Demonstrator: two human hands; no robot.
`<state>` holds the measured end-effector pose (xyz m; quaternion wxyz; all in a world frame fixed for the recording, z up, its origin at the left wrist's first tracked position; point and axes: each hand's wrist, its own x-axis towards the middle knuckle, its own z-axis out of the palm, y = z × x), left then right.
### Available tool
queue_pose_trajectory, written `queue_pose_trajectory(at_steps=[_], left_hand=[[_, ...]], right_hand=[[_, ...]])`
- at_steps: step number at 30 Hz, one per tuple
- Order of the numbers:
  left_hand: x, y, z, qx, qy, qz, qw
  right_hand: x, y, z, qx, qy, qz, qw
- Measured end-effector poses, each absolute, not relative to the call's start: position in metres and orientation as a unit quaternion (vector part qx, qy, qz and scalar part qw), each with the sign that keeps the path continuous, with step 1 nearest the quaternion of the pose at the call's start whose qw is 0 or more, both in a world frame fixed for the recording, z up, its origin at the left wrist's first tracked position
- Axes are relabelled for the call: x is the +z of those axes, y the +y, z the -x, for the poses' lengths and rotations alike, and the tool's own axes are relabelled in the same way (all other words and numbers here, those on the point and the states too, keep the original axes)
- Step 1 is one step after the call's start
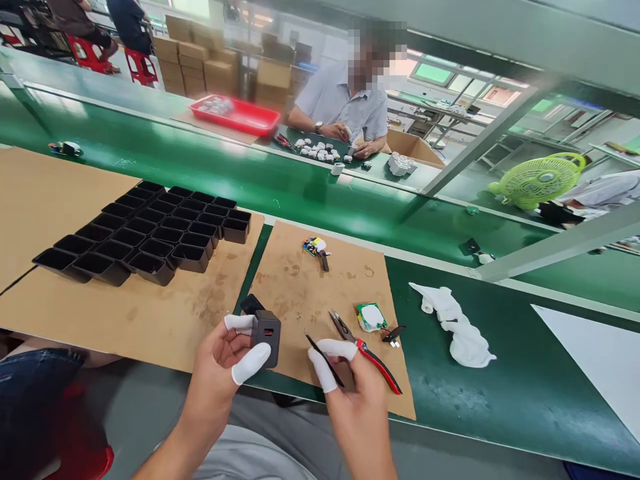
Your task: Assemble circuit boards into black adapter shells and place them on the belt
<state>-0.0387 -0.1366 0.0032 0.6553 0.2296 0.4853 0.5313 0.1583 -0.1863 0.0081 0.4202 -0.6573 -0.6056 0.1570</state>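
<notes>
Head view, lower centre of the frame: the left hand (220, 363) is raised palm inward, its white-capped thumb and forefinger pinching a small black housing (265, 337). The housing is a boxy shell, upright, with a dark opening on its near face. Just right, the right hand (350, 393) pinches a thin black rod (324, 360) between capped fingertips, above the cardboard mat (300, 293) beside red-handled cutters (367, 350).

Factory assembly line: green conveyor belt (310, 193)
</notes>
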Motion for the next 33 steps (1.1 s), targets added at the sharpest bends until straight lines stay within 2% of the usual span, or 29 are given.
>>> queue_pose_trajectory(at_steps=[3, 9, 22, 28, 33], left_hand=[[0.006, -0.139, 0.039, 0.537, 0.484, -0.235, 0.649], [0.002, -0.143, 0.046, 0.567, 0.488, -0.267, 0.608], [-0.004, -0.153, 0.046, 0.564, 0.514, -0.496, 0.414], [-0.007, -0.155, 0.041, 0.56, 0.528, -0.564, 0.3], [-0.013, -0.154, 0.042, 0.551, 0.521, -0.617, 0.21]], right_hand=[[0.035, -0.185, -0.151, 0.201, -0.605, 0.613, 0.467], [0.066, -0.184, -0.138, 0.179, -0.679, 0.555, 0.447], [0.054, -0.183, -0.132, 0.126, -0.674, 0.597, 0.417], [0.049, -0.184, -0.127, 0.077, -0.683, 0.63, 0.361], [0.045, -0.178, -0.126, 0.125, -0.669, 0.662, 0.313]])
